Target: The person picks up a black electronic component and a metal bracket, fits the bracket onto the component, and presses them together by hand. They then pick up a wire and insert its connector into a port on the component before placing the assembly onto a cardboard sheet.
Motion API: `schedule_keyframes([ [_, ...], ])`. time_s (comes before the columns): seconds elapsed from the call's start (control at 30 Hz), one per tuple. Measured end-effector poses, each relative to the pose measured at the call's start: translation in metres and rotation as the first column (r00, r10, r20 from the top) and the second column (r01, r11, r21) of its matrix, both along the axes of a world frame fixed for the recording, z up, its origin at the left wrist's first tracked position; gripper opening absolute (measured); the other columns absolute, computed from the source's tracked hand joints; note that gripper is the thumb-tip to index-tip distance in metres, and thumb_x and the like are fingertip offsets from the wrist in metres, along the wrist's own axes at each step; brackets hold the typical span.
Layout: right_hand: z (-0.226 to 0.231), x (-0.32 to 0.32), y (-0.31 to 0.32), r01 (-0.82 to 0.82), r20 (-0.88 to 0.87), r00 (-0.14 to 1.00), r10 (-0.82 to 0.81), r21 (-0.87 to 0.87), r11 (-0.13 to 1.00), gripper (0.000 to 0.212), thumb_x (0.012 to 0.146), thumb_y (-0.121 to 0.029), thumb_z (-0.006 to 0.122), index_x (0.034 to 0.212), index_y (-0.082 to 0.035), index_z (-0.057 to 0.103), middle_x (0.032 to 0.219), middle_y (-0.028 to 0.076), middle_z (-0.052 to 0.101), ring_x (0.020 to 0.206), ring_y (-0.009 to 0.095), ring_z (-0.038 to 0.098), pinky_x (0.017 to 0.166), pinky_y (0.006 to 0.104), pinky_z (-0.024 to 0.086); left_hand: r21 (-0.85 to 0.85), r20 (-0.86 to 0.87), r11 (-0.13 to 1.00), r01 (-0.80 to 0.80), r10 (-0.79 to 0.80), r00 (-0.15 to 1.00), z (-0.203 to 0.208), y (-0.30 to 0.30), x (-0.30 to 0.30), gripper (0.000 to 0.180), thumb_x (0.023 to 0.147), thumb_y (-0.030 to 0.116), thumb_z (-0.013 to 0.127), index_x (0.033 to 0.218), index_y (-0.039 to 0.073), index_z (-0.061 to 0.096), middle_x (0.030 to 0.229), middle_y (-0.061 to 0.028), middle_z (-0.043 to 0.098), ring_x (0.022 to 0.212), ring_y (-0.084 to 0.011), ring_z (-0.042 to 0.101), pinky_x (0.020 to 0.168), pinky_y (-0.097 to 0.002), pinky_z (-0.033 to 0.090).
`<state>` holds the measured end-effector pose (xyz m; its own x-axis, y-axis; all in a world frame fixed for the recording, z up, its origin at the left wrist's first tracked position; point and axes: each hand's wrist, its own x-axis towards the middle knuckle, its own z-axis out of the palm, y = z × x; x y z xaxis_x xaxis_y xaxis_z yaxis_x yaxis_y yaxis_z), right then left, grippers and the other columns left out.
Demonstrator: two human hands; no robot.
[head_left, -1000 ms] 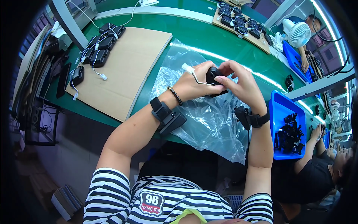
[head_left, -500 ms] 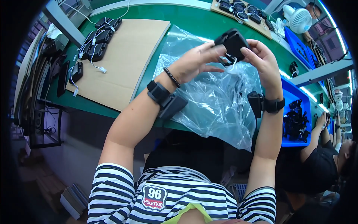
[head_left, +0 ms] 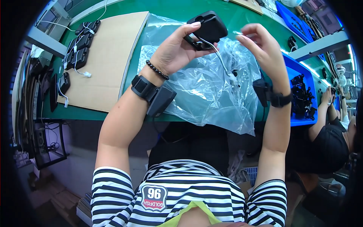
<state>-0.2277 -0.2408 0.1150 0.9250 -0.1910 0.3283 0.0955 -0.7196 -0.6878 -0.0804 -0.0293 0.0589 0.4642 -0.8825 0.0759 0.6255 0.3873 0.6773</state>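
Black case: the dark boxy thing is tilted in my left hand, above the clear plastic sheet; its white cable trails down toward me over the sheet.
Left fingers: clamped on the case, my thumb on its upper left edge, the other fingers underneath.
Right hand: raised just beside the case, clear of it; forefinger and thumb point toward it, blurred, a pale glint at their tips; I cannot tell whether they pinch anything.
Cardboard: to my left, similar cases along its far side.
Blue tray: right of my right wrist; black parts piled inside.
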Motion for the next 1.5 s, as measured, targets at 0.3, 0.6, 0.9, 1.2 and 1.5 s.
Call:
schedule_keyframes([
  [0.3, -0.024, -0.057, 0.006, -0.067, -0.313, 0.95, -0.005, -0.22, 0.973, 0.012, 0.089, -0.007, 0.071, 0.098, 0.0, 0.066, 0.091, 0.009, 0.068, 0.077, 0.016, 0.065, 0.066, 0.0292, 0.051, 0.039, -0.044, 0.999, 0.003, -0.001, 0.999, 0.001, 0.0, -0.008, 0.059, 0.094, 0.028, 0.07, 0.139, -0.002, 0.045, 0.124, -0.0247, 0.057, 0.11, -0.0383, 0.066, 0.103, -0.05, 0.055],
  [0.6, -0.038, -0.043, 0.021, -0.12, -0.329, 0.944, 0.007, -0.322, 0.939, 0.021, 0.084, 0.003, 0.069, 0.104, -0.002, 0.066, 0.1, 0.01, 0.062, 0.087, 0.021, 0.067, 0.07, 0.0311, 0.052, 0.119, 0.025, 0.992, -0.046, 0.043, 0.999, -0.005, -0.002, -0.004, 0.056, 0.093, 0.025, 0.071, 0.14, 0.004, 0.048, 0.123, -0.021, 0.058, 0.109, -0.0322, 0.066, 0.097, -0.0443, 0.057],
  [0.9, 0.017, -0.033, 0.012, -0.077, -0.16, 0.986, 0.053, -0.15, 0.986, 0.025, 0.086, 0.005, 0.068, 0.11, -0.001, 0.066, 0.105, 0.009, 0.061, 0.092, 0.02, 0.067, 0.083, 0.0286, 0.054, 0.338, 0.253, 0.928, -0.155, 0.069, 0.965, 0.002, -0.001, -0.009, 0.051, 0.092, 0.023, 0.071, 0.138, 0.008, 0.053, 0.122, -0.0082, 0.061, 0.111, -0.0184, 0.06, 0.087, -0.0357, 0.056],
  [1.2, 0.017, 0.046, 0.033, -0.264, 0.066, 0.958, 0.278, -0.173, 0.949, 0.022, 0.086, 0.005, 0.069, 0.108, -0.001, 0.069, 0.105, 0.007, 0.065, 0.093, 0.018, 0.067, 0.081, 0.0293, 0.053, 0.358, 0.394, 0.906, -0.225, 0.072, 0.916, -0.002, 0.001, -0.001, 0.051, 0.094, 0.022, 0.068, 0.141, 0.009, 0.052, 0.122, -0.007, 0.061, 0.11, -0.0149, 0.06, 0.089, -0.0331, 0.054],
  [1.5, -0.006, 0.049, 0.042, -0.18, 0.142, 0.966, 0.215, -0.225, 0.958, 0.02, 0.086, 0.002, 0.071, 0.105, -0.003, 0.07, 0.1, 0.008, 0.066, 0.092, 0.02, 0.066, 0.076, 0.031, 0.052, 0.387, 0.475, 0.891, -0.236, 0.026, 0.88, -0.006, 0.001, 0.003, 0.055, 0.096, 0.023, 0.067, 0.145, 0.008, 0.047, 0.124, -0.0072, 0.059, 0.113, -0.0133, 0.059, 0.091, -0.0294, 0.054],
])
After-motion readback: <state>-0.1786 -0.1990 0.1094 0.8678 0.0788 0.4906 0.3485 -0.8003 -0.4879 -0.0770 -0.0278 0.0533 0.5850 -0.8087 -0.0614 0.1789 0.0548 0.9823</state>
